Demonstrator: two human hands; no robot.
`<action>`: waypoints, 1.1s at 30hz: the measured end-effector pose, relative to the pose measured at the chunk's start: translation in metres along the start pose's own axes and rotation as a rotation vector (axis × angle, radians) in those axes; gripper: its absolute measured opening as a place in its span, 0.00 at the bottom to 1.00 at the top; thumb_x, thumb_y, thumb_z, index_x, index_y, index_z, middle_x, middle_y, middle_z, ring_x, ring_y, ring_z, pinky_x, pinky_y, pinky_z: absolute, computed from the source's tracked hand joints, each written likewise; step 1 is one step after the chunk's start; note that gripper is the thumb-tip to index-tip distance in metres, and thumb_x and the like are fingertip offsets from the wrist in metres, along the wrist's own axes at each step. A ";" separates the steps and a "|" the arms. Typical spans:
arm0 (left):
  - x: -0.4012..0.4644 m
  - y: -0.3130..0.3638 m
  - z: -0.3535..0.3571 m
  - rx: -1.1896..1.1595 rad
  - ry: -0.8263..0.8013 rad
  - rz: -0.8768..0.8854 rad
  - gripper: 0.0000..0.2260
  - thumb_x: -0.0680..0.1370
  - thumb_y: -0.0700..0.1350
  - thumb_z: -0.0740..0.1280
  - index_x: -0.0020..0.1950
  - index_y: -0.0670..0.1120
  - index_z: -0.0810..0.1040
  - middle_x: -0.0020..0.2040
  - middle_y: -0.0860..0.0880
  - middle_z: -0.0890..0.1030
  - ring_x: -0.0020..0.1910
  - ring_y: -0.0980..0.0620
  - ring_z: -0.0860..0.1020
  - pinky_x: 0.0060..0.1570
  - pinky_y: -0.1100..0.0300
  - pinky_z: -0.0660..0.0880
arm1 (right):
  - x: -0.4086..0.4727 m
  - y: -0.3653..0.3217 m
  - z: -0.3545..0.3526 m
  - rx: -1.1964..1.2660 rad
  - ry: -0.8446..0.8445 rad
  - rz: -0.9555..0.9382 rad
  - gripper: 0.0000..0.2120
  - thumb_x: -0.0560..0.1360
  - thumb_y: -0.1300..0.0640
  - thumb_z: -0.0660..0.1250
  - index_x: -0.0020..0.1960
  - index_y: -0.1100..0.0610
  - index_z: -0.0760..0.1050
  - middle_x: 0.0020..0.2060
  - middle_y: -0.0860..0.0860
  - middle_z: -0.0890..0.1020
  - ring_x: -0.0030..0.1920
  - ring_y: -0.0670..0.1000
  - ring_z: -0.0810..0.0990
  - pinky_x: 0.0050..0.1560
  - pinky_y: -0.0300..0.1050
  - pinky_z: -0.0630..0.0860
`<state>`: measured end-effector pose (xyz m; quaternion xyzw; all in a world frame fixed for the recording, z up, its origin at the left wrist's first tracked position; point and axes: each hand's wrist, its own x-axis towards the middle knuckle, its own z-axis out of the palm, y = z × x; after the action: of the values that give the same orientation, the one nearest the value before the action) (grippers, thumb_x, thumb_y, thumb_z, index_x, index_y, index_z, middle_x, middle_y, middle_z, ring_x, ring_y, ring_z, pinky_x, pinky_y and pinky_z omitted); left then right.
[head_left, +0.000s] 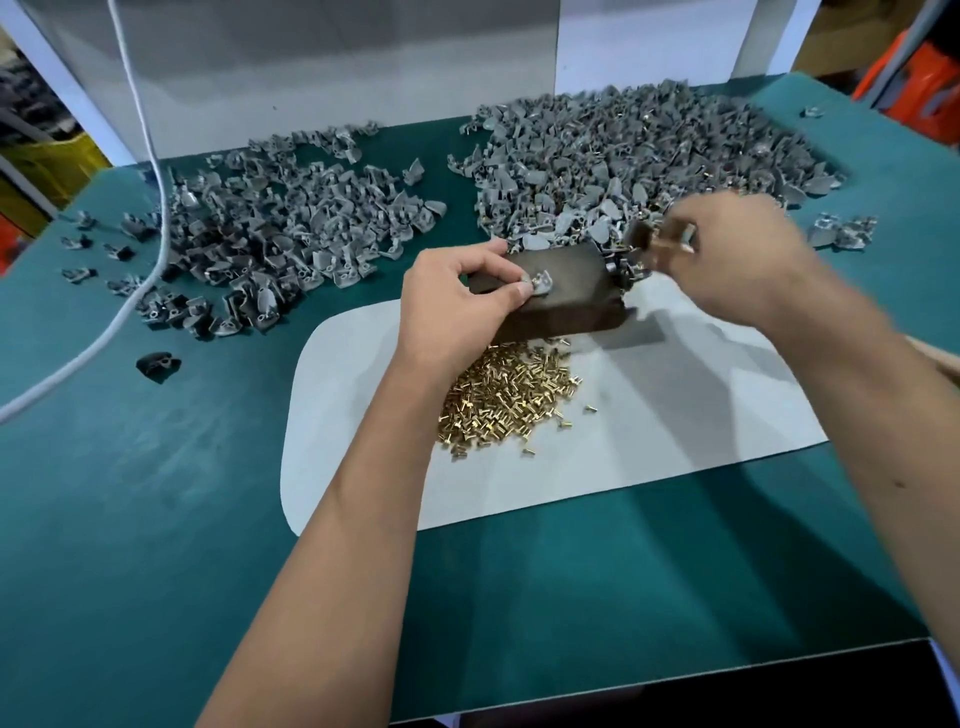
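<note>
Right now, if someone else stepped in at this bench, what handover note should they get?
Left hand: pinches one grey part on top of the dark block.
Right hand: holds a blurred tool, likely a small hammer, raised over the block's right end.
Brass pins: heaped on the white mat in front of the block.
Done: brass glints in the right pile, so those parts are probably finished.
Left: strike this part, then apparently work through the left pile.
</note>
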<state>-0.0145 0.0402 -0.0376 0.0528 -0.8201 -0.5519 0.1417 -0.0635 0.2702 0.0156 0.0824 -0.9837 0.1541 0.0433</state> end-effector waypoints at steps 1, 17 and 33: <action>0.000 0.000 -0.001 -0.021 -0.004 -0.017 0.04 0.72 0.42 0.79 0.42 0.52 0.89 0.61 0.55 0.84 0.59 0.62 0.81 0.66 0.54 0.76 | -0.002 0.007 0.002 -0.014 -0.014 0.041 0.12 0.78 0.49 0.71 0.38 0.48 0.73 0.40 0.53 0.81 0.40 0.58 0.77 0.39 0.46 0.69; 0.000 0.009 -0.001 -0.249 -0.011 -0.090 0.09 0.74 0.37 0.75 0.38 0.50 0.87 0.66 0.47 0.81 0.73 0.51 0.72 0.75 0.42 0.64 | -0.019 -0.059 0.016 0.296 0.001 -0.361 0.10 0.74 0.50 0.76 0.55 0.47 0.82 0.40 0.43 0.82 0.43 0.46 0.81 0.50 0.42 0.77; 0.008 -0.034 -0.122 0.524 0.879 -0.711 0.17 0.72 0.46 0.71 0.61 0.50 0.79 0.74 0.40 0.68 0.79 0.35 0.57 0.79 0.39 0.50 | 0.033 -0.073 0.026 0.040 0.247 -0.045 0.14 0.75 0.54 0.75 0.60 0.53 0.81 0.46 0.58 0.85 0.49 0.61 0.83 0.55 0.56 0.82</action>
<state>0.0113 -0.0833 -0.0243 0.5779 -0.7255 -0.2725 0.2560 -0.0845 0.1888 0.0164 0.0855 -0.9655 0.1817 0.1659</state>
